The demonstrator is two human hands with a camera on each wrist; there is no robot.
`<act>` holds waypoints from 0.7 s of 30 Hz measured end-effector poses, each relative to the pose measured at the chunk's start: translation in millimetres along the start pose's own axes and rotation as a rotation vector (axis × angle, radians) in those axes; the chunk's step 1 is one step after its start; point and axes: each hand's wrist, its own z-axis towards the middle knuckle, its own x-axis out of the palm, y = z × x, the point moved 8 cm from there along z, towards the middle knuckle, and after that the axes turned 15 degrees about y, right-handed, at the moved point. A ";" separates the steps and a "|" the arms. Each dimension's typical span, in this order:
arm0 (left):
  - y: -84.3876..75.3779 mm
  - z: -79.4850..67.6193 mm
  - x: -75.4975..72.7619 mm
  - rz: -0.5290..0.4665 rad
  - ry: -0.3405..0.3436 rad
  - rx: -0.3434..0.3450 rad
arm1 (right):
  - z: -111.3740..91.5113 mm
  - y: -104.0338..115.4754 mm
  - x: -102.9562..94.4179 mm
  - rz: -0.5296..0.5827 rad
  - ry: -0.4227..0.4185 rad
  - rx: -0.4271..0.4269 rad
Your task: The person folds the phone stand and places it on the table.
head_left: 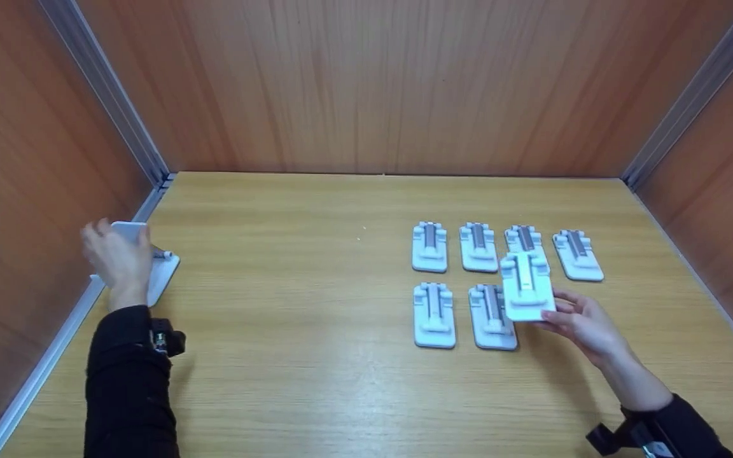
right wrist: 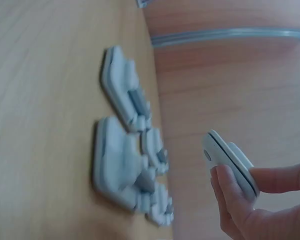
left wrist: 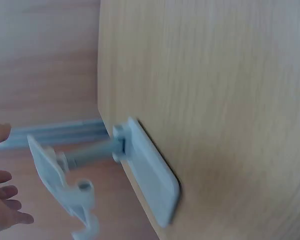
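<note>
At the left wall an unfolded white phone stand (left wrist: 155, 175) stands on the table, its upper plate (left wrist: 55, 175) raised on a post. My left hand (head_left: 118, 257) is beside that plate, fingers spread; a gap shows between them in the left wrist view. On the right, my right hand (head_left: 586, 324) pinches a folded white phone stand (head_left: 525, 289) by its lower corner, thumb on one face and fingers behind it in the right wrist view. It is lifted above the table and partly covers folded stands behind it.
Several folded phone stands lie in two rows on the right, among them a front-left one (head_left: 434, 318) and a back-right one (head_left: 578, 256). Wooden panels (head_left: 366, 89) with metal corner strips (head_left: 112, 89) enclose the table (head_left: 277, 356) at the back and sides.
</note>
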 end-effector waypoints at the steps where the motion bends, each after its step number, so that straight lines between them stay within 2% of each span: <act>1: 8.6 1.2 -1.4 0.003 0.020 -0.028 | -1.7 -4.2 -4.3 -0.002 -0.006 0.014; 6: 37.1 3.6 -0.3 -0.019 0.162 -0.105 | -7.9 -22.2 -22.0 -0.008 -0.026 0.068; 9: 44.1 3.6 4.5 -0.069 0.257 -0.115 | -10.5 -30.4 -28.8 0.011 -0.024 0.076; 12: 45.0 2.6 7.5 -0.125 0.323 -0.102 | -12.3 -37.7 -33.8 0.039 -0.022 0.087; 15: 43.9 0.9 7.9 -0.175 0.352 -0.086 | -13.3 -44.3 -37.3 0.053 -0.024 0.109; 21: 39.3 -1.3 4.0 -0.257 0.350 -0.082 | -13.5 -52.8 -39.8 0.051 -0.007 0.143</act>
